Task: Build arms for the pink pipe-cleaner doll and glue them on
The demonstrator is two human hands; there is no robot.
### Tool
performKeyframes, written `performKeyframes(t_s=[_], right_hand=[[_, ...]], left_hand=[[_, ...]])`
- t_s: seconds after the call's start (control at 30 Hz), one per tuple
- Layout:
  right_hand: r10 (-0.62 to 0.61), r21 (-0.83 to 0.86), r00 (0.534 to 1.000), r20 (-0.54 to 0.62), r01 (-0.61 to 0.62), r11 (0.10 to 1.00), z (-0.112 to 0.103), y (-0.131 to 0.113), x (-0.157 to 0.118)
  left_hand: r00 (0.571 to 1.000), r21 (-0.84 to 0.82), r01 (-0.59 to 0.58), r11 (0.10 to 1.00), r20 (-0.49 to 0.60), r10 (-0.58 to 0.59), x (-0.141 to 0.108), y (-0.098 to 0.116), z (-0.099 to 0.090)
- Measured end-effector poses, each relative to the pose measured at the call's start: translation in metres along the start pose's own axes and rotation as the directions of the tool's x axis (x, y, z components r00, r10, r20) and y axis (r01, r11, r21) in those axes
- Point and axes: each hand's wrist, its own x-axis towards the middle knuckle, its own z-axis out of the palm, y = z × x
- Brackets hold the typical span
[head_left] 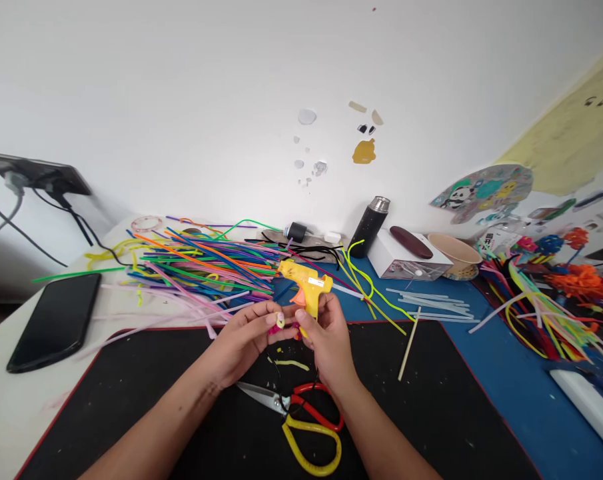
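Observation:
My right hand [331,337] is wrapped around the handle of a yellow hot glue gun [301,275], whose nozzle points left and whose orange trigger faces my other hand. Between the fingers of my left hand [246,337] is a small fuzzy pipe-cleaner piece [280,321], pale yellow and magenta; fingers hide part of it. The two hands are close together above the black mat [381,413]. Below them, scissors [286,407] with one red and one yellow handle lie with the blades toward the left. A pale yellow scrap [292,364] rests just above the scissors.
Many coloured pipe cleaners [206,260] lie heaped at the back left, beside a black phone [56,320]. Toward the right are a thin stick [410,347], translucent glue sticks [436,303], a black thermos [371,227], a white box [401,257] and a bowl [456,253].

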Motion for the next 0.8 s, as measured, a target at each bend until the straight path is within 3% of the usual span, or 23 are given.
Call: performKeyframes(t_s=[0.3, 0.47, 0.6, 0.8], right_hand=[[0.131, 0.023, 0.990, 0.061, -0.132, 0.991, 0.002, -0.004, 0.000], [0.155, 0.011, 0.973, 0.169, -0.159, 0.987, -0.001, -0.013, 0.004], [0.144, 0.077, 0.970, 0.198, -0.162, 0.984, -0.006, -0.018, 0.010], [0.154, 0.123, 0.965, 0.213, -0.183, 0.975, -0.018, -0.017, 0.005]], left_hand=[[0.999, 0.040, -0.012, 0.999, 0.030, 0.011, -0.003, 0.002, 0.006], [1.000, 0.072, 0.006, 0.997, -0.024, -0.004, -0.001, 0.010, 0.003], [0.985, 0.165, -0.063, 0.984, -0.149, 0.088, 0.003, 0.020, -0.005], [0.916, 0.365, -0.176, 0.914, -0.279, 0.288, 0.008, 0.025, -0.014]])
